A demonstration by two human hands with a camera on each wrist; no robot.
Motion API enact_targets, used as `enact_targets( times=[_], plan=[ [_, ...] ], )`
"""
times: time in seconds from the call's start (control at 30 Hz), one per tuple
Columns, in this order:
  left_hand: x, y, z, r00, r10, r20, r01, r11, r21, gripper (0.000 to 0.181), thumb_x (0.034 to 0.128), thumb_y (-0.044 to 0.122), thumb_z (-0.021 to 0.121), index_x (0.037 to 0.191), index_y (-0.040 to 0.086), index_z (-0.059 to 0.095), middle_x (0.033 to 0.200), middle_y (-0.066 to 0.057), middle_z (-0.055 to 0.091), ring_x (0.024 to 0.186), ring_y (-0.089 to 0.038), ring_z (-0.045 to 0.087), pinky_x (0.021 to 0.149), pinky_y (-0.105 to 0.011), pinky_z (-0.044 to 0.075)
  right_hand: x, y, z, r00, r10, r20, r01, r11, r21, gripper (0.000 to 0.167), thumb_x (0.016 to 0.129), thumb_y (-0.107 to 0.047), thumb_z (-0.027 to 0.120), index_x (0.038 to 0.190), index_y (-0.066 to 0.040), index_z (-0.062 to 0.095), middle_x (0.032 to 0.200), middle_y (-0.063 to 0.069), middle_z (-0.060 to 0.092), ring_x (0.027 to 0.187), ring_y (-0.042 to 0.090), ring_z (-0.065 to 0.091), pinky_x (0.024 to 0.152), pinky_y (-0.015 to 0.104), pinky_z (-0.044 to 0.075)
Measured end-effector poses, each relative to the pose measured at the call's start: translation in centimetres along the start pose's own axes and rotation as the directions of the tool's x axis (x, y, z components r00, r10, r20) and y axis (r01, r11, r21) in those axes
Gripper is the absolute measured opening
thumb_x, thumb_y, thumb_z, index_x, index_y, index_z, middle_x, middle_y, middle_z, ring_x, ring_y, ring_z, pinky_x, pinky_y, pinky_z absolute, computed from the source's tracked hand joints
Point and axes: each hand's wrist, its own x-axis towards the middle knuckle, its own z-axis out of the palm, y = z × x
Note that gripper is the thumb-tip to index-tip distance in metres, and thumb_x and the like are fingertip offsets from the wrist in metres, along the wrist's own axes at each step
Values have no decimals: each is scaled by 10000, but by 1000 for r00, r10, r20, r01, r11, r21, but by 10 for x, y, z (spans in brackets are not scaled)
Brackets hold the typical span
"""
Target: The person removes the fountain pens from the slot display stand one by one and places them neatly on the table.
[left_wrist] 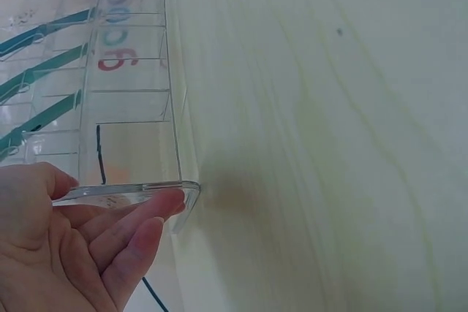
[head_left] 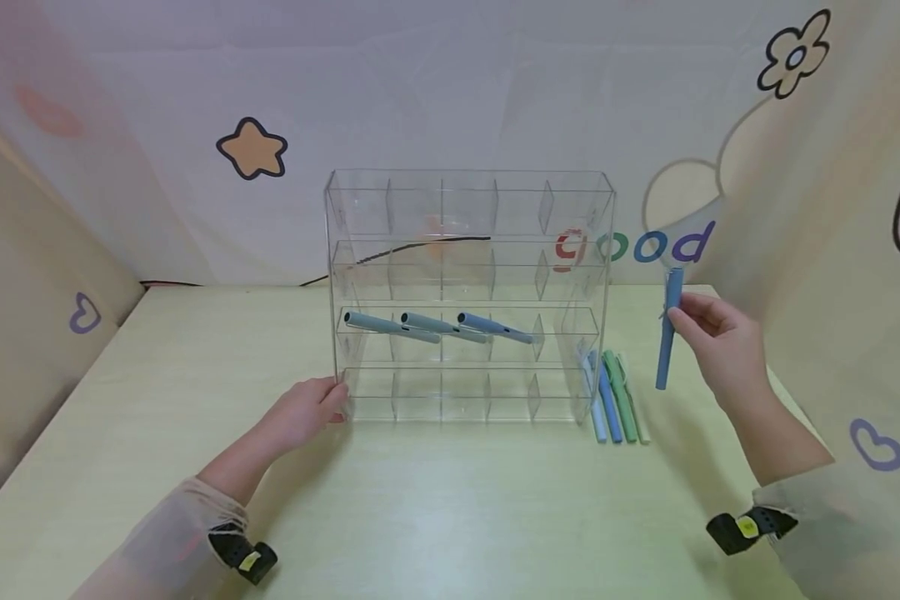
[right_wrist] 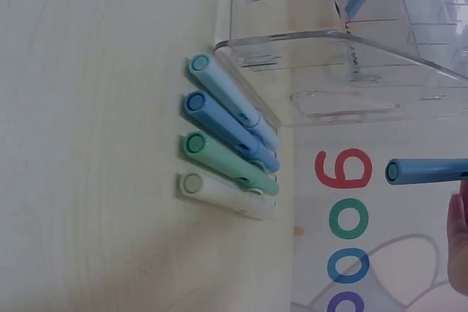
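A clear acrylic rack (head_left: 467, 367) with rows of small compartments stands upright on the table. My left hand (head_left: 311, 412) holds its lower left side edge, thumb on one face and fingers on the other, as the left wrist view (left_wrist: 95, 246) shows. Three blue-toned pens, a pale one (head_left: 390, 326), a middle one (head_left: 444, 328) and a deeper blue one (head_left: 495, 327), lie slanted in one row of the rack. To the right of the rack, my right hand (head_left: 723, 350) pinches a blue capped pen (head_left: 670, 329), held nearly upright above the table.
Beside the rack's right side lie a light blue pen (right_wrist: 230, 96), a blue pen (right_wrist: 230, 129), a green pen (right_wrist: 230, 164) and a whitish pen (right_wrist: 223, 195), side by side. A printed cloth (head_left: 450, 100) hangs behind the table (head_left: 450, 517).
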Motion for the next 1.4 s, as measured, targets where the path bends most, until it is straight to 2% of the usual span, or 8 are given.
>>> enact_targets(
  times=[0.13,0.33,0.5,0.6,0.7,0.83,1.03,1.4],
  plan=[
    [0,0,0,1000,5,5,-5,1000,4,414,993,205,329,1222,-82,521,1197,-274,560,905,-283,656,619,-321,440,0,12,-3,999,36,17,-35,998,-55,208,905,-221,606,1089,-124,622,873,-184,626,822,-49,602,739,70,421],
    [0,-1,-1,1000,16,0,-16,1000,14,413,990,191,325,1223,-90,517,1203,-286,551,898,-287,660,642,-338,454,0,23,-8,994,87,69,-75,984,-161,445,923,-292,571,1209,48,534,857,-223,604,793,-80,587,735,70,417],
    [0,2,0,1000,4,0,-4,1000,14,415,992,202,326,1222,-86,516,1178,-276,572,926,-296,653,606,-326,424,-1,33,-11,981,136,139,-104,971,-214,523,944,-307,530,1274,95,472,845,-252,558,785,-95,562,728,77,420],
    [-1,3,0,1000,-27,8,27,1000,0,419,994,210,328,1233,-84,507,1163,-267,584,951,-313,641,549,-318,383,-1,40,-11,973,148,177,-106,968,-226,535,949,-300,524,1292,103,451,869,-209,565,784,-98,563,724,87,432],
    [-2,3,0,999,-45,15,45,999,-18,418,995,210,336,1243,-83,501,1154,-261,592,943,-311,641,510,-317,352,-1,46,-11,963,166,211,-109,960,-258,539,955,-294,514,1305,107,434,958,-34,624,774,-97,568,718,108,452],
    [0,2,0,999,-43,12,43,999,-33,408,991,210,338,1221,-74,521,1129,-249,608,847,-276,647,496,-309,352,1,54,-10,939,221,262,-126,933,-337,543,966,-292,488,1312,121,414,1152,258,569,848,-5,606,759,182,482],
    [1,-1,1,999,-33,14,33,999,-29,411,980,208,338,1205,-77,531,1115,-245,614,860,-254,657,494,-307,374,4,65,-8,899,316,302,-174,892,-416,512,970,-256,485,1280,147,421,1225,327,496,1045,316,578,824,296,485],
    [-1,-1,-1,999,-29,21,29,999,-23,389,973,224,335,1126,-50,565,1054,-205,643,858,-244,655,511,-312,371,9,75,-1,832,423,358,-233,853,-466,482,962,-190,492,1258,181,408,1204,337,475,984,263,562,812,332,497]
  ],
)
